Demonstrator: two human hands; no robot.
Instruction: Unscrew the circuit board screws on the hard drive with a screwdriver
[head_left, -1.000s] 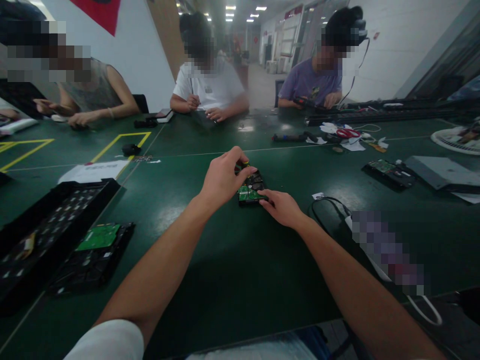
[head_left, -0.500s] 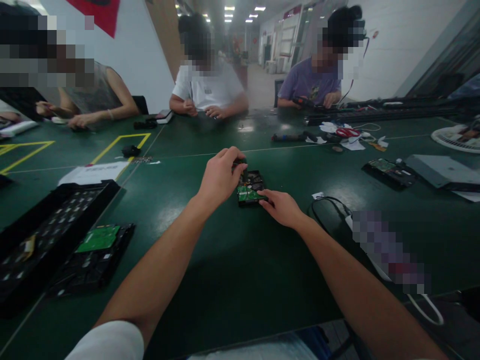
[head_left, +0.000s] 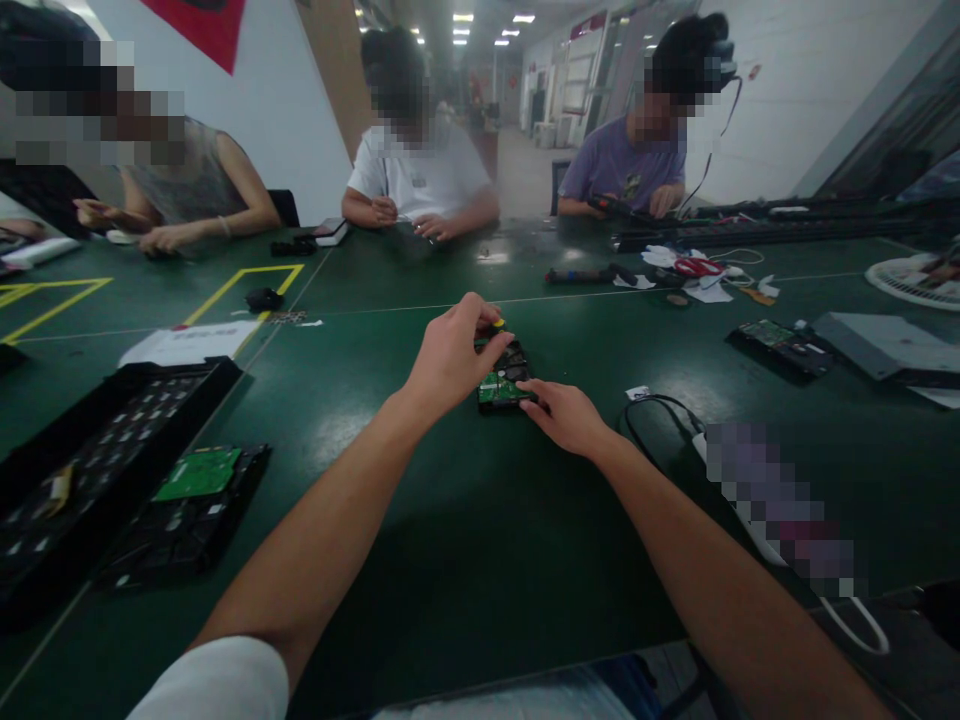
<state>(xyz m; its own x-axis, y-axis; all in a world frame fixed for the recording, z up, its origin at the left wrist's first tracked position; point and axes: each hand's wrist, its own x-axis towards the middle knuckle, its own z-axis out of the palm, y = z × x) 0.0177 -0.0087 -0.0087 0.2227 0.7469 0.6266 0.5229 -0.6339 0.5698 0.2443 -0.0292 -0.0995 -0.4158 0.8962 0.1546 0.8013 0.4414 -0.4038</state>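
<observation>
your left hand (head_left: 455, 350) curled around a yellow-topped tool (head_left: 498, 323), over a green-and-black computer part (head_left: 499, 388), your right hand (head_left: 568, 416) nearly closed, finger and thumb holding the part's corner

From the green-boarded unit (head_left: 495, 388), I could slip through at six o'clock, between the forearms (head_left: 330, 510); the black cable (head_left: 664, 397) bars three o'clock, the dark drive (head_left: 199, 475) eight o'clock.

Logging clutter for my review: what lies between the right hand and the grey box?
In the head view, a white tag and black cable nearest the right hand, then a black drive-like unit beside the grey box.
</observation>
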